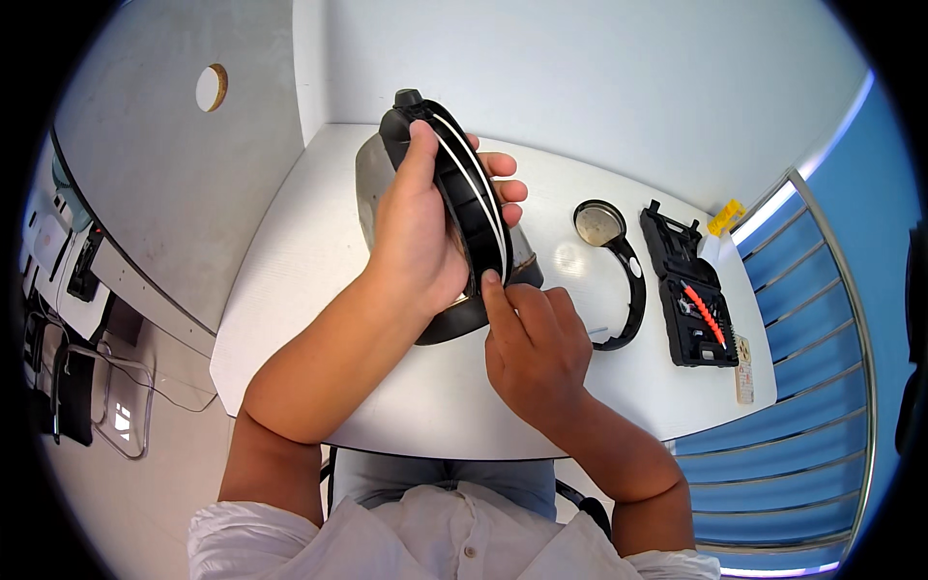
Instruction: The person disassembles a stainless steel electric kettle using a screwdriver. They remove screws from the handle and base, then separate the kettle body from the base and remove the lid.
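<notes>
An electric kettle with a silvery metal body [371,184] is tilted above the white table. Its black handle [462,198] is uncovered, so the hollow inside shows, with white wires [479,174] running along its curve. My left hand [416,232] is closed around the handle, thumb on the near side and fingertips showing past the far side. Near the handle's lower end, my right hand [539,333] presses its index fingertip against the wires. The other right fingers are curled, and its thumb is mostly hidden.
To the right lies a black curved handle cover [633,290] with a round lid [599,222]. Beyond it is an open black tool case [686,280] holding a red flexible shaft [704,314]. A yellow object [725,217] and metal railing [822,242] stand at the right edge.
</notes>
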The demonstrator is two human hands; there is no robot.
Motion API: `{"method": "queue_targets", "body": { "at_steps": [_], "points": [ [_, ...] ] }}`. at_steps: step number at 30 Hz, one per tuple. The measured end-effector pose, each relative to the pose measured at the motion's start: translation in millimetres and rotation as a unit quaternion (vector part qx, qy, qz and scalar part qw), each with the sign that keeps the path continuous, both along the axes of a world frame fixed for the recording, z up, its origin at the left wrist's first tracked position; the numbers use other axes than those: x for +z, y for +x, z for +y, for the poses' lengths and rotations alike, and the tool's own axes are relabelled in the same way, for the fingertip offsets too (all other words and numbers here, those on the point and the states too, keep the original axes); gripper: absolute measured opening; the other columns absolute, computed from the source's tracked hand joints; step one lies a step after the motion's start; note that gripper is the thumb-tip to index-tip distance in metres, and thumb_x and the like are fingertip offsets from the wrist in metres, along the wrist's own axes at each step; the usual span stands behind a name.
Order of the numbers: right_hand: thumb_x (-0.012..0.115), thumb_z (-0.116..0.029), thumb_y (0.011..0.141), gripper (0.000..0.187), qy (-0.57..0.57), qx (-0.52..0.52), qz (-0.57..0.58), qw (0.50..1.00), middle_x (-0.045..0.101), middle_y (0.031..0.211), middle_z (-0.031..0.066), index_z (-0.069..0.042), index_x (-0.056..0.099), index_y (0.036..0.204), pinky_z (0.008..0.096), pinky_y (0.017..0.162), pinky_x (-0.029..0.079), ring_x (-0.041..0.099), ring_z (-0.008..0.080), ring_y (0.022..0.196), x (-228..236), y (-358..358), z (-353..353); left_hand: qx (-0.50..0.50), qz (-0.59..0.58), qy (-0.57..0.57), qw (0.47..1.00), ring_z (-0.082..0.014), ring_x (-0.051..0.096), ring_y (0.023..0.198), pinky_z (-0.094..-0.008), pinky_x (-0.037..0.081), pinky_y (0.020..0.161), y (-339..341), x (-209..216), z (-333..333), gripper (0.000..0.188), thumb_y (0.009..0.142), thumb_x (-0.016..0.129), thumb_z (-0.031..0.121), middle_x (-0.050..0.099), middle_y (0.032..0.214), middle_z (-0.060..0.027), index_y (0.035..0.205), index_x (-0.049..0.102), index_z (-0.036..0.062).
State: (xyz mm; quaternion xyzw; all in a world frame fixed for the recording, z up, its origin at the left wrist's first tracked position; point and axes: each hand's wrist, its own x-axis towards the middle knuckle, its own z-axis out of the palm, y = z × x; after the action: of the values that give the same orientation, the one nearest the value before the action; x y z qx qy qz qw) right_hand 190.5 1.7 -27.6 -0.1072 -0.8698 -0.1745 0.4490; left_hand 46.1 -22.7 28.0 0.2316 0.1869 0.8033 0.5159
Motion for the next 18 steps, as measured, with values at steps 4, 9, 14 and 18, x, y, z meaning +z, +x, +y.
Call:
{"method": "queue_targets", "body": {
  "at_steps": [4, 9, 14, 18],
  "points": [
    [0.060, -0.002, 0.069, 0.032, 0.023, -0.014, -0.018, 0.999, 0.046, 0.077, 0.0042, 0.004, 0.063, 0.100, 0.0259, 0.044, 0.033, 0.044, 0.0170, 0.061, 0.7, -2.3, 0.9, 0.014, 0.003, -0.012, 1.000, -0.0206, 0.060, 0.077, -0.0323, 0.054, 0.064, -0.7, 2.2, -0.6, 0.042, 0.097, 0.030, 0.046, 0.060, 0.089, -0.0111, 0.098, 0.048, 0.0071],
    [0.061, -0.003, 0.069, 0.033, -0.019, 0.014, 0.007, 1.000, 0.048, 0.080, 0.0045, 0.002, 0.063, 0.101, 0.0259, 0.045, 0.036, 0.044, 0.0167, 0.060, -1.5, 0.8, 2.5, 0.002, -0.005, -0.007, 1.000, -0.0208, 0.060, 0.076, -0.0326, 0.054, 0.064, -2.2, 1.6, 0.5, 0.042, 0.097, 0.031, 0.045, 0.060, 0.090, -0.0112, 0.098, 0.049, 0.0072],
    [0.063, 0.001, 0.066, 0.043, -0.076, 0.011, 0.006, 0.997, 0.053, 0.087, 0.0072, 0.002, 0.062, 0.108, 0.0293, 0.053, 0.040, 0.047, 0.0202, 0.064, -0.7, 3.6, -3.5, -0.004, -0.002, 0.000, 1.000, -0.0209, 0.060, 0.077, -0.0329, 0.054, 0.066, -2.7, 1.5, 0.4, 0.042, 0.097, 0.032, 0.045, 0.059, 0.090, -0.0116, 0.098, 0.048, 0.0073],
    [0.063, -0.001, 0.069, 0.037, -0.075, 0.032, 0.028, 0.996, 0.051, 0.085, 0.0068, 0.001, 0.062, 0.106, 0.0289, 0.051, 0.041, 0.048, 0.0193, 0.063, -0.6, 0.8, 1.7, -0.008, -0.004, 0.009, 1.000, -0.0210, 0.060, 0.077, -0.0330, 0.054, 0.066, -3.5, 0.6, 1.6, 0.041, 0.097, 0.032, 0.045, 0.059, 0.091, -0.0119, 0.098, 0.048, 0.0075]
  ]
}}
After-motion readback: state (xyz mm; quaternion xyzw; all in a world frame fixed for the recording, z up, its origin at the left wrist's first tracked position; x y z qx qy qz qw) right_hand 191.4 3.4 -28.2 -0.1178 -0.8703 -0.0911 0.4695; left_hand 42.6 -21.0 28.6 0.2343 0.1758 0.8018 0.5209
